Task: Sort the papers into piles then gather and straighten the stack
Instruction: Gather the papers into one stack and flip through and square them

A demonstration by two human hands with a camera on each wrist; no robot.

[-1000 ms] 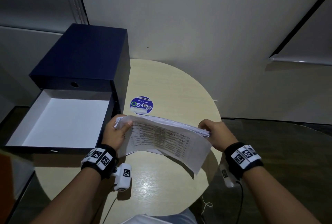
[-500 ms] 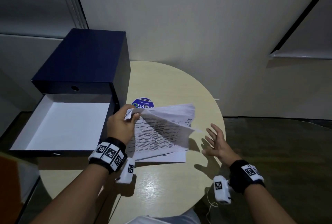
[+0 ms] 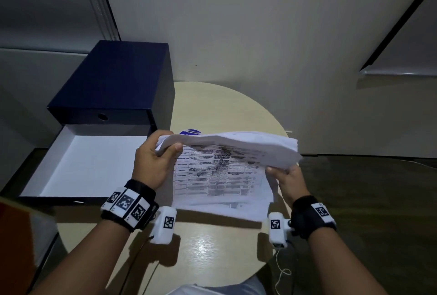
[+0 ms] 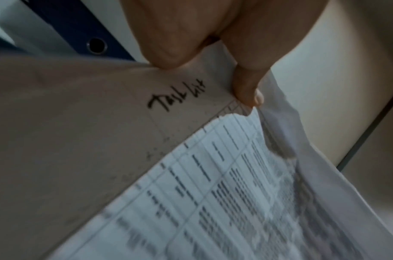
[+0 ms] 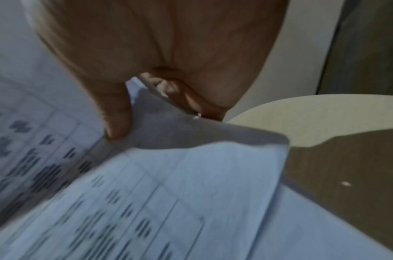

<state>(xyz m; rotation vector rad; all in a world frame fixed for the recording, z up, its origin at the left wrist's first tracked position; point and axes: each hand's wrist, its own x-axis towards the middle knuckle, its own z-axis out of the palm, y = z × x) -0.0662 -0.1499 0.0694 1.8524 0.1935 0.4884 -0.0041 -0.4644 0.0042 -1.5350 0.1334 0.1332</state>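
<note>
Left hand [image 3: 151, 164]: grips the left end of the papers [image 3: 227, 169], thumb on top and fingers curled beneath; the left wrist view shows the thumb pinching a corner beside some handwriting.
Right hand [image 3: 287, 181]: holds the right end of the papers, thumb pressed on the sheets and fingers tucked under them, as the right wrist view shows.
Papers: one bundle, lifted above the round tabletop [image 3: 212, 252], spanning between both hands; top sheets bowed upward, a printed table visible on the page below; lower edges uneven and fanned.
Piles: none visible on the tabletop, so I cannot tell from here whether sorting was done.
Progress: the sheets look gathered into one stack, which suggests the late part of the task.
Left to do: straightening, judging by the ragged edges, likely by squaring the bundle and tapping it on the tabletop.
Box [image 3: 113, 86]: dark blue, at the left, its white drawer [image 3: 87, 167] pulled out, just beside the left hand.
Sticker [image 3: 189, 132]: blue, on the tabletop, mostly hidden behind the papers.
</note>
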